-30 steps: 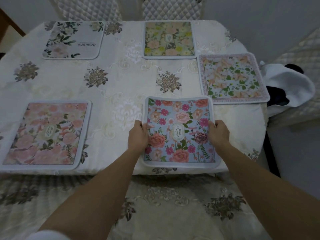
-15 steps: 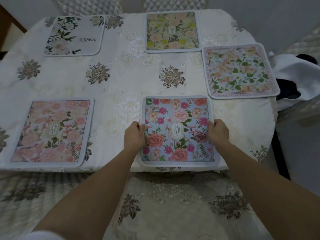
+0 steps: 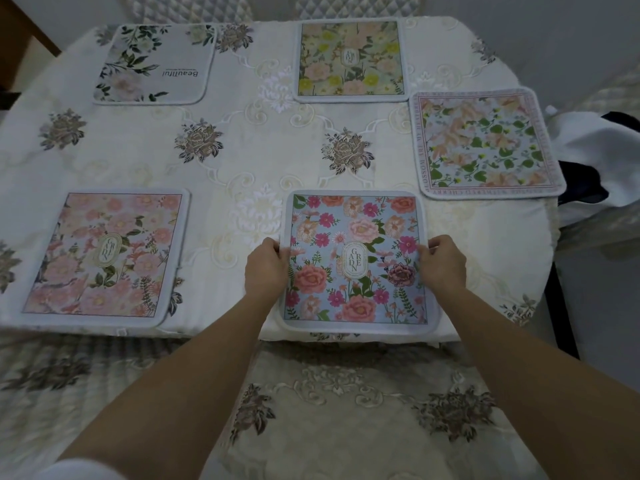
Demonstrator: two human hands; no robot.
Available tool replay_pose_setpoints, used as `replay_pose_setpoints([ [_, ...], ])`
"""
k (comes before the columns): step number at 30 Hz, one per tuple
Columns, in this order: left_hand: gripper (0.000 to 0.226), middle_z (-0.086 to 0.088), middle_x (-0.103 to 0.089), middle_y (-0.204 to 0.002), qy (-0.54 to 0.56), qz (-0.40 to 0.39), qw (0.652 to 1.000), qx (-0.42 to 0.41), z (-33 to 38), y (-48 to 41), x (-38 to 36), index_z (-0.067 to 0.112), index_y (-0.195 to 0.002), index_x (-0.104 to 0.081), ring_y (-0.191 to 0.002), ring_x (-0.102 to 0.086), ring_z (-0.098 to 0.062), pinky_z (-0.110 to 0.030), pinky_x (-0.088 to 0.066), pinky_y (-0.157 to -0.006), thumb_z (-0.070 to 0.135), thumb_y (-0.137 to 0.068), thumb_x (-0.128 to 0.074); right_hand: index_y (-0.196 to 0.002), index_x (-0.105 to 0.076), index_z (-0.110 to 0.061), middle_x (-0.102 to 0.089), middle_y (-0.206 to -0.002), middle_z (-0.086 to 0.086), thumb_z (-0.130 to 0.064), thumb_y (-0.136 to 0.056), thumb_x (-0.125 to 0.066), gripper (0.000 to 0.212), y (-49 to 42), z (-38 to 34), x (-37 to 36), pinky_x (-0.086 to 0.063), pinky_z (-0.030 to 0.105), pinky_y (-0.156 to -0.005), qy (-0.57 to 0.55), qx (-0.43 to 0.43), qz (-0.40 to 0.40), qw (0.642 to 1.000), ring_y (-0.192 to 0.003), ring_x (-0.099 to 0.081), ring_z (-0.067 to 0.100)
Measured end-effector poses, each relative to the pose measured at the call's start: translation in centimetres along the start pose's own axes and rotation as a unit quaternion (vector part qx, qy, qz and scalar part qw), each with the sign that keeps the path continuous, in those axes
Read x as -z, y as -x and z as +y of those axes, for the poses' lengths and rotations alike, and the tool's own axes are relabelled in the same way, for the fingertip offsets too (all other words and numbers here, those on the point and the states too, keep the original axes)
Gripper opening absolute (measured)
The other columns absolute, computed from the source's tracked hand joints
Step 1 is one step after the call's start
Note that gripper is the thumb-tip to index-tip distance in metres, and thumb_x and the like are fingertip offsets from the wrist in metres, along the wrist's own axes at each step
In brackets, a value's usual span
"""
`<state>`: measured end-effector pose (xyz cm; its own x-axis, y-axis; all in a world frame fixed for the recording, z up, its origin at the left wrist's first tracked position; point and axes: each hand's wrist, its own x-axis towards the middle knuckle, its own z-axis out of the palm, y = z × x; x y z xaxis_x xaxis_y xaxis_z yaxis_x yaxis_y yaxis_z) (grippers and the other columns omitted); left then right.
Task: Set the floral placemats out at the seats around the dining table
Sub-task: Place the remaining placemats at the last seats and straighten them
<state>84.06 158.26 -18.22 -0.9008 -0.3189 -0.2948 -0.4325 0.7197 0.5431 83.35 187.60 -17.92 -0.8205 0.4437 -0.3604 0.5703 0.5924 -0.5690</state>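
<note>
A blue floral placemat [image 3: 356,261] lies flat at the near edge of the dining table [image 3: 242,161]. My left hand [image 3: 265,268] pinches its left edge and my right hand [image 3: 441,263] pinches its right edge. A pink floral placemat [image 3: 104,258] lies at the near left. A white placemat with green leaves [image 3: 154,64] sits at the far left, a yellow-and-peach one [image 3: 349,60] at the far middle. A peach-and-green placemat [image 3: 485,143] lies at the right side.
An embroidered cream tablecloth covers the table and hangs over its near edge [image 3: 311,410]. Quilted chair backs [image 3: 356,5] stand beyond the far edge. A white and dark cloth bundle [image 3: 595,161] rests on a chair at the right.
The blue placemat's far edge, raised a second ago, has come down flat on the table and the mat has shifted slightly away from me. Both hands kept hold of its sides.
</note>
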Motion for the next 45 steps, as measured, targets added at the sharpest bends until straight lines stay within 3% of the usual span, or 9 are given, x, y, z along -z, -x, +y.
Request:
replay_pose_setpoints([
  [15, 0.04, -0.001, -0.061, -0.087, -0.024, -0.005, 1.0, -0.015, -1.0, 0.0, -0.2, 0.016, -0.091, -0.054, -0.078, -0.06, -0.02, -0.04, -0.053, -0.068, 0.056, -0.088, -0.06, -0.113, -0.055, -0.008, -0.062, -0.108, 0.014, -0.025, -0.098, -0.052, 0.022, -0.4, 0.5, 0.1, -0.043, 0.035, -0.07, 0.04, 0.027, 0.014, 0.999, -0.084, -0.052, 0.024],
  [19, 0.035, -0.007, -0.057, -0.103, -0.071, 0.009, 0.997, -0.031, -0.4, 0.6, -0.1, 0.011, -0.109, -0.051, -0.088, -0.056, -0.023, -0.036, -0.048, -0.071, 0.041, -0.092, -0.06, -0.11, -0.056, -0.008, -0.058, -0.11, 0.016, -0.023, -0.096, -0.055, 0.02, -0.2, 0.8, 0.3, -0.044, 0.037, -0.07, 0.07, 0.045, 0.044, 0.996, -0.092, -0.056, 0.03],
  [22, 0.034, -0.015, -0.053, -0.118, -0.188, 0.06, 0.972, -0.13, 0.6, 1.2, -0.5, 0.01, -0.122, -0.05, -0.104, -0.051, -0.03, -0.04, -0.048, -0.079, 0.024, -0.092, -0.056, -0.11, -0.058, -0.007, -0.056, -0.109, 0.016, -0.02, -0.094, -0.055, 0.02, 0.6, 0.5, -0.2, -0.044, 0.039, -0.071, 0.153, 0.145, 0.104, 0.972, -0.095, -0.052, 0.03],
  [24, 0.042, -0.012, -0.047, -0.134, -0.231, 0.05, 0.947, -0.216, 1.9, 1.4, -1.3, 0.013, -0.13, -0.046, -0.121, -0.046, -0.03, -0.045, -0.044, -0.094, 0.024, -0.09, -0.052, -0.115, -0.057, -0.007, -0.058, -0.112, 0.014, -0.021, -0.094, -0.053, 0.025, 1.4, -0.1, -1.4, -0.048, 0.038, -0.077, 0.195, 0.261, 0.095, 0.941, -0.098, -0.052, 0.027],
  [26, 0.051, -0.009, -0.034, -0.152, -0.249, 0.012, 0.927, -0.28, 3.4, 1.5, -2.8, 0.017, -0.143, -0.034, -0.139, -0.032, -0.027, -0.047, -0.032, -0.111, 0.035, -0.096, -0.042, -0.128, -0.051, -0.006, -0.053, -0.129, 0.016, -0.022, -0.095, -0.05, 0.036, 2.2, -1.1, -3.4, -0.047, 0.043, -0.095, 0.208, 0.336, 0.055, 0.917, -0.118, -0.05, 0.031],
  [29, 0.061, -0.004, -0.008, -0.164, -0.289, -0.049, 0.899, -0.324, 4.5, 1.4, -5.5, 0.02, -0.156, -0.01, -0.151, -0.006, -0.021, -0.048, -0.013, -0.122, 0.045, -0.1, -0.013, -0.149, -0.03, -0.007, -0.029, -0.157, 0.015, -0.029, -0.102, -0.037, 0.053, 3.4, -2.6, -6.6, -0.025, 0.047, -0.118, 0.228, 0.354, -0.023, 0.907, -0.147, -0.023, 0.029],
  [33, 0.061, 0.0, 0.002, -0.165, -0.296, -0.053, 0.894, -0.332, 2.1, 1.2, -6.5, 0.023, -0.156, 0.0, -0.151, 0.008, -0.016, -0.046, -0.004, -0.123, 0.049, -0.102, -0.008, -0.156, -0.007, -0.012, -0.005, -0.164, 0.007, -0.045, -0.103, -0.024, 0.064, 2.8, -0.4, -7.1, -0.011, 0.044, -0.122, 0.269, 0.363, -0.039, 0.891, -0.151, 0.003, 0.019],
  [38, 0.069, -0.001, 0.006, -0.164, -0.272, -0.037, 0.914, -0.299, 0.6, 0.7, -5.5, 0.017, -0.156, 0.004, -0.15, 0.014, -0.013, -0.041, -0.003, -0.123, 0.056, -0.101, -0.015, -0.155, 0.002, -0.011, 0.004, -0.164, 0.006, -0.059, -0.098, -0.025, 0.079, 1.3, 1.7, -5.2, -0.008, 0.042, -0.123, 0.294, 0.337, -0.008, 0.894, -0.151, 0.007, 0.018],
  [45, 0.071, 0.0, 0.009, -0.164, -0.265, -0.053, 0.92, -0.284, 1.0, 0.7, -5.1, 0.018, -0.156, 0.003, -0.149, 0.017, -0.011, -0.039, 0.001, -0.123, 0.058, -0.099, -0.013, -0.156, 0.004, -0.015, 0.005, -0.164, 0.004, -0.061, -0.097, -0.018, 0.078, 0.7, 1.8, -4.5, -0.004, 0.038, -0.123, 0.294, 0.317, -0.013, 0.901, -0.151, 0.007, 0.017],
])
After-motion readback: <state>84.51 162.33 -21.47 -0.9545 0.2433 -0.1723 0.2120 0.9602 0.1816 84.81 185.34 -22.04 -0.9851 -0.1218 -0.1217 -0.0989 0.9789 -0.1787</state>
